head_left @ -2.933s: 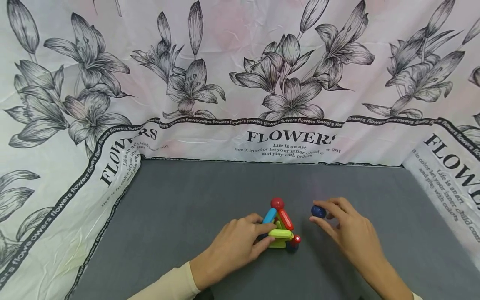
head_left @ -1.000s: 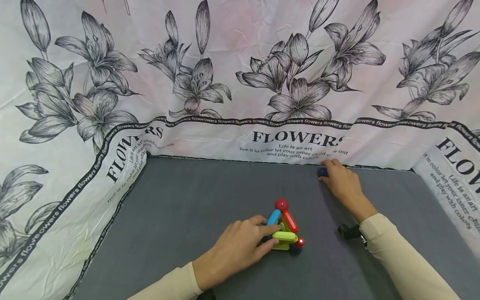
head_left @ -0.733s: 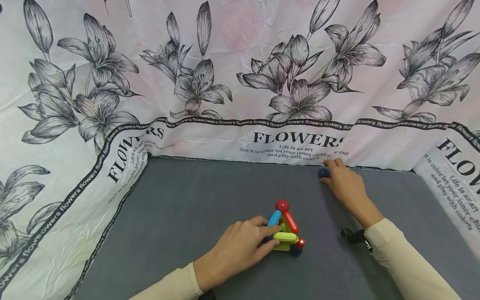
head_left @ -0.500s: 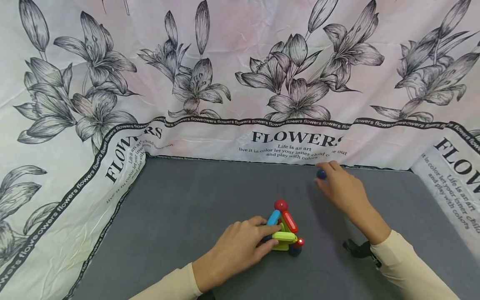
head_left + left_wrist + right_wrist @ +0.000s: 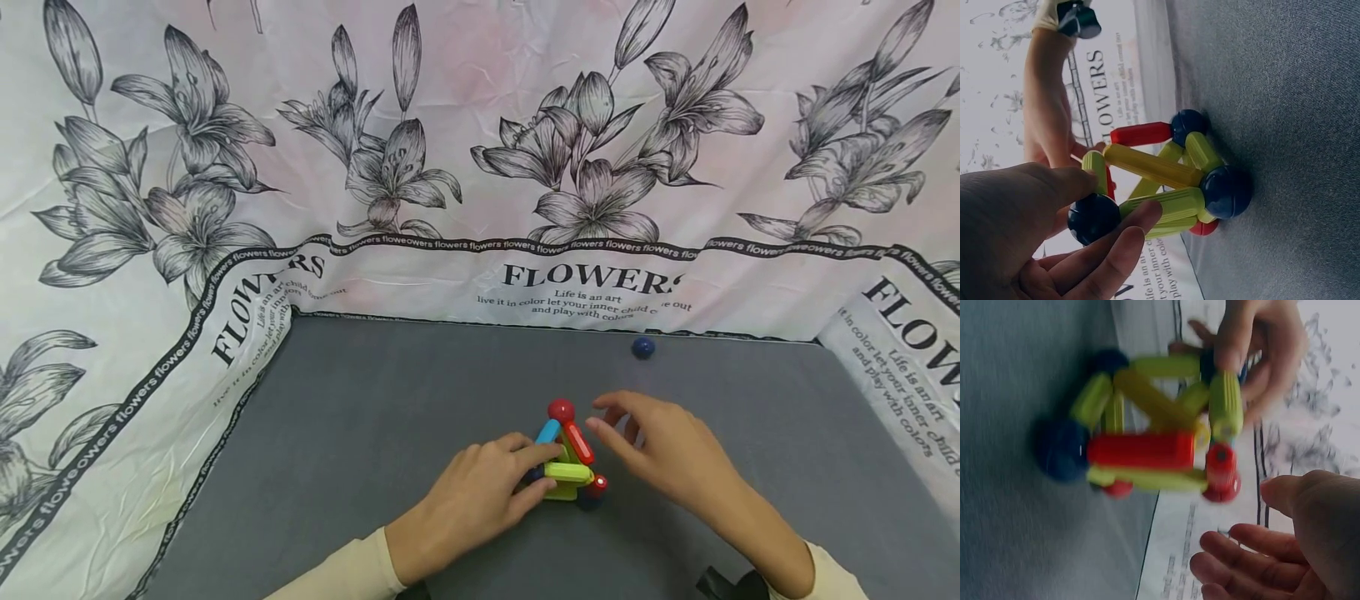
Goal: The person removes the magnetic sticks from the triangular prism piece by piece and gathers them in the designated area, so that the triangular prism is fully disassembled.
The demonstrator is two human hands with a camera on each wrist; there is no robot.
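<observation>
Head view: your left hand (image 5: 465, 500) grips the pyramid of coloured plastic rods and balls (image 5: 567, 454) mid-surface to steady it — your right hand (image 5: 667, 454) hovers beside it, fingers relaxed, holding nothing — while the dark-blue ball (image 5: 642, 347) sits apart by the flowered cloth (image 5: 480, 167)

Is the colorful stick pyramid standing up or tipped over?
Standing up. The stick-and-ball pyramid sits on the grey mat with its red top ball uppermost, while the left hand holds its base.

Staged recording booth, not a lived-in room: grey felt tabletop (image 5: 390, 400) walled on three sides by flower-printed wrapping paper (image 5: 480, 167).
</observation>
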